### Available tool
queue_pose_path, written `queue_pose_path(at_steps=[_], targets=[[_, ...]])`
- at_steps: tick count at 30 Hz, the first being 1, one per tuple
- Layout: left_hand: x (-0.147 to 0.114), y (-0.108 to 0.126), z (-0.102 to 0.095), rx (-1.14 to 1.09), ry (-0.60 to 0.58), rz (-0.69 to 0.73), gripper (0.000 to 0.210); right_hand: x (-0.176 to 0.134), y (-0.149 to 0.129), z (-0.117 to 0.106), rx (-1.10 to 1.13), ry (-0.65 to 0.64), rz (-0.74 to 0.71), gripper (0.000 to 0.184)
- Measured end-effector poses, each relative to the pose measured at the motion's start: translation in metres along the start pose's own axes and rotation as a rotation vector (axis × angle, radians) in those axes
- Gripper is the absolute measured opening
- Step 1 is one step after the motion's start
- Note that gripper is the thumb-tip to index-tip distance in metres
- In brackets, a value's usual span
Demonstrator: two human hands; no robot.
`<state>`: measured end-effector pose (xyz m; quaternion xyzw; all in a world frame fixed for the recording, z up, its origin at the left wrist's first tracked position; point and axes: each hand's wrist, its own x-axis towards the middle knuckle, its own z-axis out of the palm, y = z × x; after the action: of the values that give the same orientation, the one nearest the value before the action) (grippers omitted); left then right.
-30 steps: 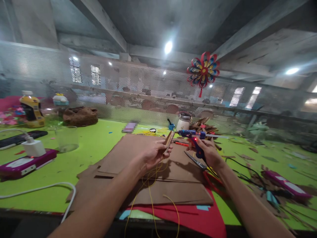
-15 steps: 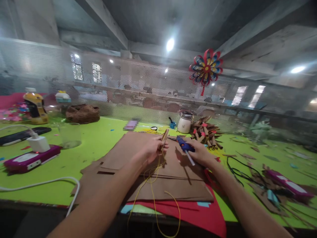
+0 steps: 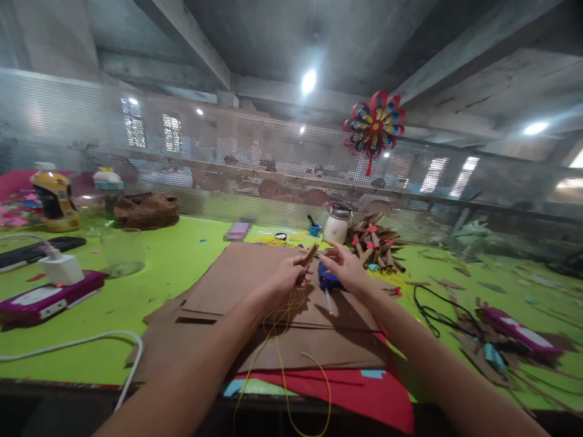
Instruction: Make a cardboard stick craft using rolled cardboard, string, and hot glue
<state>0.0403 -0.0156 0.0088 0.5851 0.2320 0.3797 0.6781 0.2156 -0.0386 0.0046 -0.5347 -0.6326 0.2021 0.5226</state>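
- A craft workshop under a bare grey beamed concrete ceiling [image 3: 268, 30].
- Flat brown cardboard sheets [image 3: 255, 267] lie stacked by the front edge of the bright green surface [image 3: 182, 261].
- A blue glue gun [image 3: 326, 278] with a translucent stick [image 3: 328, 300] shows above them.
- Rolled brown cardboard tubes [image 3: 377, 243] pile near the far edge.
- Flat brown scraps [image 3: 478, 364] litter the right-hand end.
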Motion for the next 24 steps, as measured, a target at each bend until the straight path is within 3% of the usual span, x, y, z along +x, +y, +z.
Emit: queue_pose_path(at_steps=[4, 8, 11, 17, 24], targets=[[0.0, -0.002, 0.007, 0.156, -0.041, 0.038, 0.026, -0.001, -0.024, 0.022, 0.092, 0.076, 0.139, 0.075], [-0.003, 0.0, 0.009, 0.341, -0.002, 0.077, 0.013, 0.0, -0.023, 0.031, 0.106, 0.139, 0.077, 0.074], [-0.003, 0.0, 0.007, 0.399, -0.014, 0.074, 0.011, -0.001, -0.018, 0.028, 0.144, 0.119, 0.072, 0.068], [-0.005, 0.002, 0.008, 0.263, -0.052, -0.02, 0.007, -0.003, -0.011, 0.021, 0.222, 0.123, 0.057, 0.06], [-0.008, 0.002, 0.007, 0.15, -0.057, -0.085, 0.03, -0.003, -0.01, 0.018, 0.219, 0.093, 0.022, 0.054]])
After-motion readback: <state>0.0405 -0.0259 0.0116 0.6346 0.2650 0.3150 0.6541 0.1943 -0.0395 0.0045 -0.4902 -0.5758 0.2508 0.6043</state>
